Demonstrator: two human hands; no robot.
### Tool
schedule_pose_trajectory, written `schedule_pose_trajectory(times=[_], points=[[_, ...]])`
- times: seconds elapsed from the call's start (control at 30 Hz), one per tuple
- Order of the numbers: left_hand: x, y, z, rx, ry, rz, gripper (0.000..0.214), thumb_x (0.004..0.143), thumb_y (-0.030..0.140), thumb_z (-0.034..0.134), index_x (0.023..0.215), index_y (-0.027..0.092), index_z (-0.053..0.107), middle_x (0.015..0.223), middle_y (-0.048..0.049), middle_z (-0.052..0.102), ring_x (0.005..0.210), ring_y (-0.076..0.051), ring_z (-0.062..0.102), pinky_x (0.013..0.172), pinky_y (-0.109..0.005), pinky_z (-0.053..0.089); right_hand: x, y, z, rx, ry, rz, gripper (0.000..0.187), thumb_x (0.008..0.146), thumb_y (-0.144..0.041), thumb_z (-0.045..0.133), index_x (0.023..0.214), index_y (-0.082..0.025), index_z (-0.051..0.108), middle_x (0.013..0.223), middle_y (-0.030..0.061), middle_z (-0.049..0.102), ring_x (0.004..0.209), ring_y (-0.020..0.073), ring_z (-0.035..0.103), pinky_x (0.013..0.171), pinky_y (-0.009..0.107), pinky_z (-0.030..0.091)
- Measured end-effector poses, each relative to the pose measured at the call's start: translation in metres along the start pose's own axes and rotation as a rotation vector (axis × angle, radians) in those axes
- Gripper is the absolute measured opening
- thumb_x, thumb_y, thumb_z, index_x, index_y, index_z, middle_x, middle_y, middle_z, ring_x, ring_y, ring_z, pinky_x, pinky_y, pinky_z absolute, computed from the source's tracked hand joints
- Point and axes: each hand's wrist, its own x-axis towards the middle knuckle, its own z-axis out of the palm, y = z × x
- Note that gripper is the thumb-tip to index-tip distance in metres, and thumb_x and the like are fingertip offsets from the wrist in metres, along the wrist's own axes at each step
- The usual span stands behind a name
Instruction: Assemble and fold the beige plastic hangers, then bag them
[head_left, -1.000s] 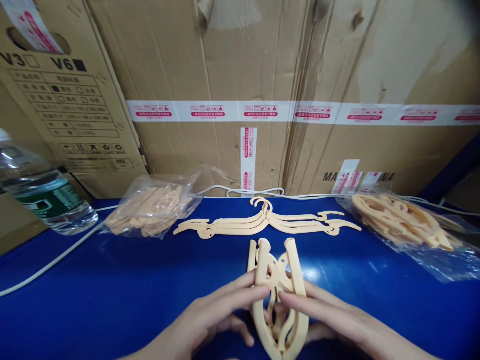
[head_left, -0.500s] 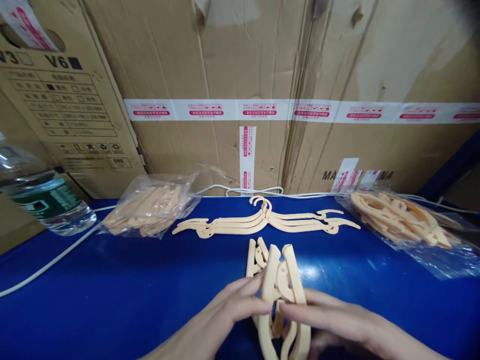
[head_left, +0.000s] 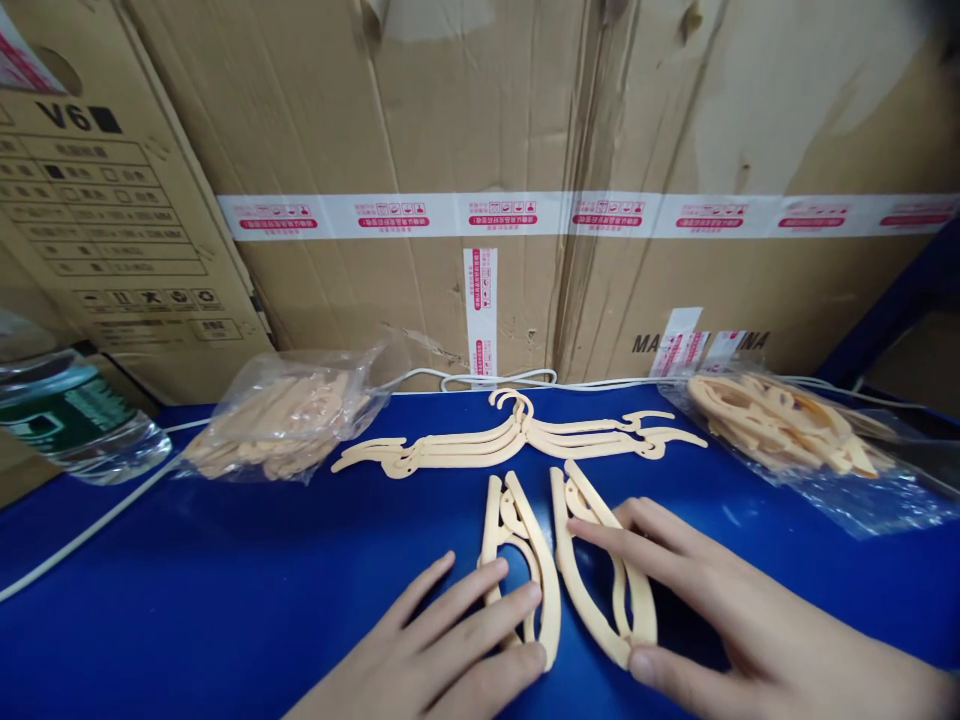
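Two cream folding clothes hangers lie folded side by side at the front of the blue table. My left hand [head_left: 457, 640] rests with its fingers spread flat across the left folded hanger [head_left: 551, 610]. With thumb at the near end and fingers along the side, my right hand [head_left: 697, 590] holds the right folded hanger [head_left: 589, 600]. The folded hangers' narrow ends point away from me, and a small gap parts them. Just behind them, unfolded hangers [head_left: 465, 450] lie stacked with their hooks towards the boxes.
A clear bag of cream hanger parts [head_left: 281, 425] lies at back left, another bag [head_left: 780, 425] at back right. A water bottle [head_left: 67, 410] stands far left. A white cable [head_left: 97, 530] runs along the blue table [head_left: 247, 580]. Cardboard boxes [head_left: 375, 300] wall off the back.
The right folded hanger has moved down from a raised position over the other one onto the table beside it. My left hand's fingers have spread out over the left hanger.
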Motion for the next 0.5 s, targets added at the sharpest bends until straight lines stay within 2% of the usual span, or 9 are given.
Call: schedule_pose_trajectory(times=[0.07, 0.23, 0.5], points=[[0.001, 0.0, 0.0, -0.034, 0.013, -0.007, 0.054, 0.092, 0.018, 0.055, 0.139, 0.042, 0.042, 0.145, 0.0041, 0.042, 0.136, -0.028, 0.038, 0.113, -0.048, 0.023, 0.005, -0.007, -0.002, -0.073, 0.006, -0.043, 0.059, 0.086, -0.044, 0.056, 0.143, -0.033, 0.041, 0.134, 0.01, 0.055, 0.118, 0.0328, 0.056, 0.092, 0.045, 0.054], [-0.001, 0.002, -0.001, -0.132, 0.201, 0.02, 0.052, 0.088, 0.014, 0.06, 0.133, 0.038, 0.052, 0.139, 0.0027, 0.05, 0.129, -0.026, 0.047, 0.111, -0.039, 0.032, 0.014, -0.012, -0.001, -0.172, 0.057, -0.122, 0.054, 0.088, -0.047, 0.053, 0.138, -0.026, 0.05, 0.114, 0.0141, 0.064, 0.097, 0.0305, 0.064, 0.079, 0.043, 0.057], [-0.007, -0.001, 0.0, 0.227, 0.163, 0.049, 0.035, 0.093, 0.015, 0.052, 0.126, 0.025, 0.057, 0.146, -0.002, 0.043, 0.135, -0.025, 0.039, 0.107, -0.038, 0.038, 0.013, -0.015, 0.0, -0.273, 0.084, -0.252, 0.049, 0.091, -0.035, 0.052, 0.138, -0.026, 0.048, 0.113, 0.0102, 0.065, 0.096, 0.0252, 0.064, 0.079, 0.036, 0.057]])
